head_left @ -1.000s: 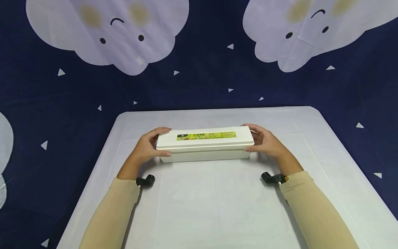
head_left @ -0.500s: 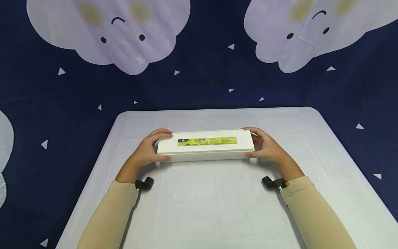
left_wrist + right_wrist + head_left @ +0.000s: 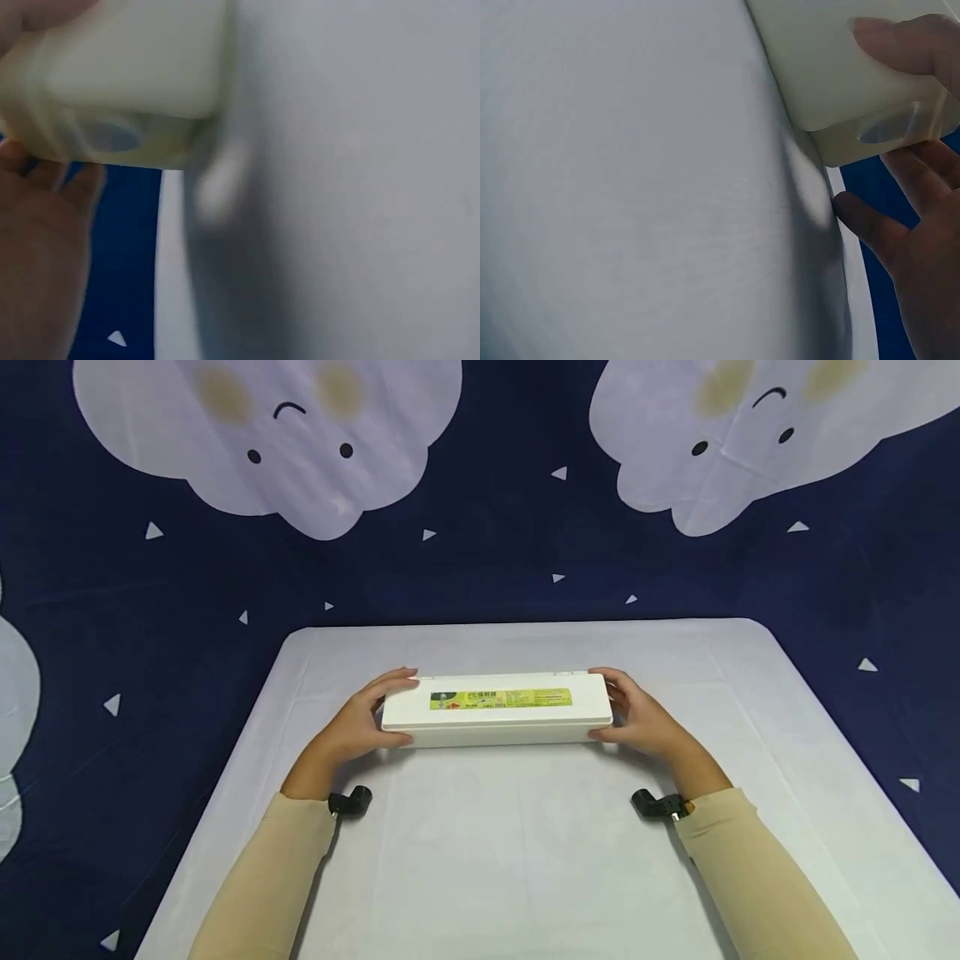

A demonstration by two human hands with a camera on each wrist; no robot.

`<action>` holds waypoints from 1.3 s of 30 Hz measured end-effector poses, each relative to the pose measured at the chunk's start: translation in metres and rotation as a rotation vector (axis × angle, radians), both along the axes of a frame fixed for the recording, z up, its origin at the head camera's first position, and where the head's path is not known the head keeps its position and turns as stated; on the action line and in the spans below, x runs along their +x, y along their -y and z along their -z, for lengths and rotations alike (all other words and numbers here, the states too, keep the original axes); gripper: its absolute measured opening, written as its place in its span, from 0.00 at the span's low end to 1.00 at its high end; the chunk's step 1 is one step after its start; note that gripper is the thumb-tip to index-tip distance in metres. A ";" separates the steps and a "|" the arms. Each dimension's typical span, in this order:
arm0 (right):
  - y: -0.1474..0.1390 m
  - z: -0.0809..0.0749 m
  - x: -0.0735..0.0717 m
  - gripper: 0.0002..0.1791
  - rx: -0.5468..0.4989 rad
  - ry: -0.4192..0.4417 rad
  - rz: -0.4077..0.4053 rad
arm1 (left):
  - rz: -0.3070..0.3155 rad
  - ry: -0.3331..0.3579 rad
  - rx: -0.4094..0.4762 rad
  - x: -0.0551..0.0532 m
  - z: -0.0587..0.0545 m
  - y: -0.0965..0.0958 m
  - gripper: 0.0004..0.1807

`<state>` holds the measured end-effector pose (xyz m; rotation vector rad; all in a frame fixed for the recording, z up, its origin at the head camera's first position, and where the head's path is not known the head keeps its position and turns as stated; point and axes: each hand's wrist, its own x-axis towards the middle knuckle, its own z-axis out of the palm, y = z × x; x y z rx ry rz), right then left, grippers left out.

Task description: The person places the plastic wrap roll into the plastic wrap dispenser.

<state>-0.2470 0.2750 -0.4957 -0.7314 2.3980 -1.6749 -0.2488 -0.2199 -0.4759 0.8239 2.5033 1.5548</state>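
Observation:
A long white cling film box [image 3: 495, 735] lies across the table, its lid down and a yellow-green label [image 3: 501, 698] on top. My left hand [image 3: 352, 727] grips the left end, thumb along the front and fingers behind. At the opposite end my right hand [image 3: 645, 718] holds it the same way. Part of the fingers is hidden behind the box in the head view. The left wrist view is blurred, with the box end [image 3: 142, 67] at the upper left. In the right wrist view the thumb [image 3: 900, 45] presses the front face.
A white cloth covers the table [image 3: 510, 860], which has rounded far corners. Behind it hangs a dark blue cloth [image 3: 495, 568] printed with clouds and small white triangles. Black wrist cameras stick out beside the left cuff [image 3: 351, 802] and the right cuff [image 3: 656, 803].
The lid, earlier raised with a gap along the front, has come down on the box. Both hands keep hold of the ends; the last half second shows almost no movement.

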 end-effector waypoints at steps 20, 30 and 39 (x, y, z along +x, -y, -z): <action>-0.001 0.002 0.001 0.74 0.082 0.029 0.021 | 0.049 -0.034 -0.080 -0.014 0.001 -0.002 0.57; -0.002 0.006 0.004 0.75 0.069 0.044 0.046 | -0.021 -0.075 -0.101 0.001 -0.009 -0.004 0.58; -0.002 0.004 0.006 0.76 0.055 0.042 0.018 | -0.088 -0.169 -0.068 0.009 -0.013 0.003 0.57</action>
